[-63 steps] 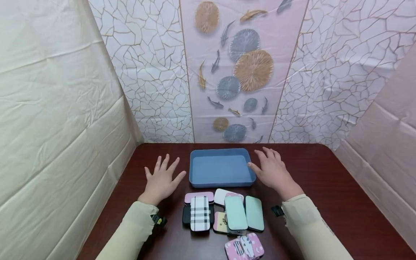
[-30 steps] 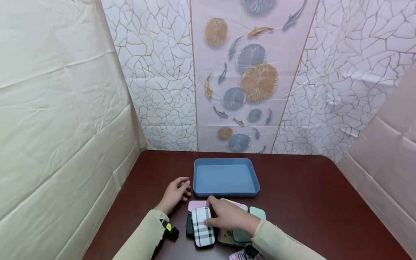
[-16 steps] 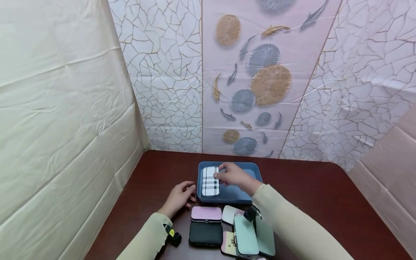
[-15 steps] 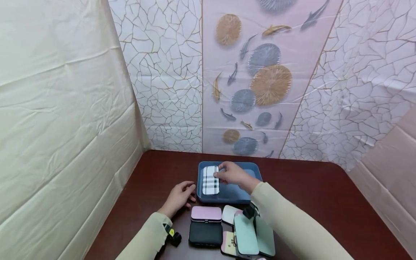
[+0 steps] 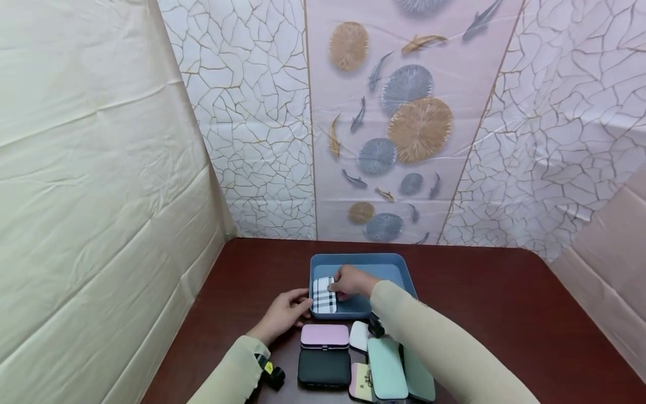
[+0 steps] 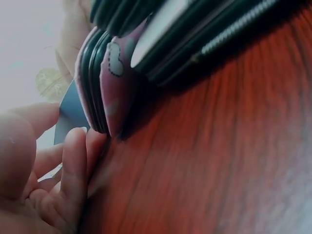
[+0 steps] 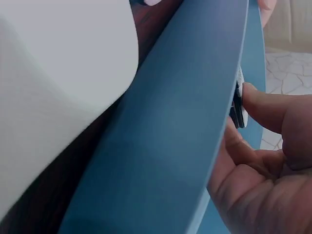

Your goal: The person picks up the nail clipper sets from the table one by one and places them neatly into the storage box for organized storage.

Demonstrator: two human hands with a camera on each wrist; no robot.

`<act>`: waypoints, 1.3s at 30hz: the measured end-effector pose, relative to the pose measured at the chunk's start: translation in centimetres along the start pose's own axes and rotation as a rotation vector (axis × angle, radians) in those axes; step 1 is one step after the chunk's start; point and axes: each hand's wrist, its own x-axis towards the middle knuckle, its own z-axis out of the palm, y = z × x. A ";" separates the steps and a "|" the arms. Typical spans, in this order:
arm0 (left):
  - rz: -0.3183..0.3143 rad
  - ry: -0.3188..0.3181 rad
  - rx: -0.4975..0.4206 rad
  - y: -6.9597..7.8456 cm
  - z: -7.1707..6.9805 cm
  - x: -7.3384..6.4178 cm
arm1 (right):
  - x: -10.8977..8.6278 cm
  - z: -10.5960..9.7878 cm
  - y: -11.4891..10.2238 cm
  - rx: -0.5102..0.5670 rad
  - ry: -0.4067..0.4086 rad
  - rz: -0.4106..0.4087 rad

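My right hand [image 5: 355, 280] pinches a flat black-and-white plaid case [image 5: 322, 301] by its right edge, at the left end of the blue tray [image 5: 386, 274]. In the right wrist view the thumb lies on the face of the plaid case [image 7: 240, 105], and the tray wall [image 7: 165, 107] hides its lower part. My left hand [image 5: 284, 315] is at the tray's front left corner with its fingers loosely bent. The left wrist view has the left thumb and fingers [image 6: 74, 161] close to the blue tray [image 6: 71, 113]; firm contact is hard to make out.
In front of the tray lie a pink case [image 5: 324, 335], a black case [image 5: 324, 368], a white case [image 5: 359, 336], a yellow-and-pink case [image 5: 360, 381] and two mint cases [image 5: 387, 367], some overlapping. My right sleeve [image 5: 444, 342] passes over part of them.
The right hand has taken the plaid case from on top of the black case, carried it to the tray's left end and lowered it. The left hand has come in to the tray's corner.
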 end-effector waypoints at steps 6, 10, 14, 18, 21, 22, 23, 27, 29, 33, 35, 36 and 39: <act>0.004 -0.016 0.004 -0.4 -0.1 0.1 | 0.2 0.0 0.3 -0.005 0.035 0.018; 0.003 -0.022 0.011 -0.3 -0.3 0.5 | 0.0 -0.5 0.1 -0.017 0.034 0.013; 0.007 -0.032 0.006 0.1 -0.5 1.0 | -1.0 -1.7 -0.3 -0.044 0.032 -0.020; 0.000 -0.038 -0.002 0.1 -0.6 1.2 | -3.4 -3.0 -0.4 -0.063 0.052 -0.093; -0.013 -0.033 -0.016 -0.3 -0.7 1.0 | -6.4 -3.9 -0.2 -0.090 0.061 -0.182; -0.021 -0.029 -0.023 -0.4 -0.7 0.8 | -7.6 -4.2 0.0 -0.107 0.060 -0.218; -0.034 -0.022 -0.033 -0.5 -0.8 0.6 | -8.7 -4.4 0.3 -0.130 0.056 -0.253; -0.052 -0.006 -0.058 -0.9 -0.7 0.2 | -13.8 -4.8 2.5 -0.192 0.017 -0.267; -0.054 0.002 -0.060 -0.9 -0.7 0.0 | -15.9 -4.5 3.8 -0.211 -0.002 -0.229; -0.056 0.030 -0.056 -1.0 -0.9 -0.3 | -18.6 -3.3 5.9 -0.188 -0.037 -0.165; -0.053 0.041 -0.057 -0.9 -0.9 -0.3 | -19.2 -2.6 6.7 -0.170 -0.044 -0.164; -0.051 0.041 -0.058 -0.8 -0.8 -0.2 | -19.5 -2.4 7.0 -0.170 -0.038 -0.167; -0.038 0.019 -0.061 -0.6 -0.3 0.0 | -20.1 -1.9 7.8 -0.196 0.003 -0.177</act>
